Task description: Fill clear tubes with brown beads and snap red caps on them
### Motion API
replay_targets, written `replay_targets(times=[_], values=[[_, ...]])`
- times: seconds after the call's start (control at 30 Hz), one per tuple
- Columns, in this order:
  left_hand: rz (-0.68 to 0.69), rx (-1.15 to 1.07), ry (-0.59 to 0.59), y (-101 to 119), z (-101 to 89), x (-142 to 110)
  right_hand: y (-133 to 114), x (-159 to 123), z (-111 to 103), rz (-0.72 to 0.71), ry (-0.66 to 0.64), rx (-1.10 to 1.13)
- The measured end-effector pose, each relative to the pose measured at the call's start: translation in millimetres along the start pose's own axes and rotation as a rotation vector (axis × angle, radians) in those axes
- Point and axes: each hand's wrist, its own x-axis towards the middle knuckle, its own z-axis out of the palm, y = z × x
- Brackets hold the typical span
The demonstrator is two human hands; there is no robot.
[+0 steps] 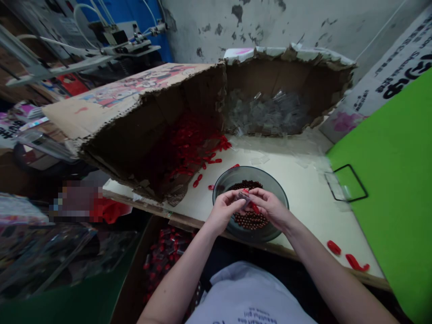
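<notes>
My left hand (225, 210) and my right hand (268, 208) meet above a dark glass bowl (250, 173), pinching a small clear plastic piece (243, 196) with a red part (255, 208) at its end. The bowl holds a heap of dark brown beads (249, 220), partly hidden under my fingers. Just behind the bowl, a torn cardboard box (155, 121) lies open, with loose red plastic pieces (192, 148) in one side and clear plastic scraps (266, 114) in the other.
The bowl stands on a cream tabletop (307, 193) strewn with clear scraps and a few red pieces (356, 263). A green board (391, 180) stands to the right. Below the table edge, a box holds red-and-clear items (164, 256). A metal apparatus (114, 50) sits at the back left.
</notes>
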Motion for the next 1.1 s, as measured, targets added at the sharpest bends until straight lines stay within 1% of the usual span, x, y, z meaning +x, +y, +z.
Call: replay_targets(times=[0.1,0.17,0.2,0.27,0.33,0.4,0.57,0.77,0.87,0.97,1.03,1.1], values=[[-0.004,0.074,-0.001,2.8,1.3,-1.7,-2.0,-2.6,-0.1,-0.053,0.09,-0.006],[-0.011,0.124,0.021,5.5,2.8,-2.6,-8.2,-7.5,-1.1,-0.101,0.165,-0.055],[-0.012,0.148,0.032,6.5,3.6,-2.8,-12.0,-10.5,-1.1,-0.124,0.183,-0.097],[-0.01,0.199,0.034,7.5,5.3,-3.1,-18.7,-15.8,-0.1,-0.163,0.166,-0.218],[-0.006,0.236,0.008,7.1,6.6,-3.4,-22.5,-19.1,1.7,-0.197,0.136,-0.333],[-0.006,0.26,-0.018,6.3,7.4,-3.9,-23.1,-20.1,3.1,-0.217,0.13,-0.391],[0.016,0.333,-0.006,5.8,9.8,-6.4,-17.6,-19.7,5.5,-0.25,0.144,-0.419],[0.083,0.389,0.067,0.7,17.9,-10.4,-6.3,-22.0,12.4,-0.323,0.24,-0.435],[0.087,0.384,0.115,-3.6,19.3,-11.4,-3.1,-20.9,12.6,-0.333,0.256,-0.47],[0.072,0.336,0.091,-3.1,17.2,-8.9,-6.8,-19.3,10.7,-0.332,0.228,-0.489],[0.054,0.25,0.056,0.1,16.1,-5.4,-9.2,-19.4,10.4,-0.358,0.219,-0.521],[0.027,0.103,0.05,3.3,17.4,-1.9,-6.5,-20.6,12.0,-0.418,0.272,-0.54]])
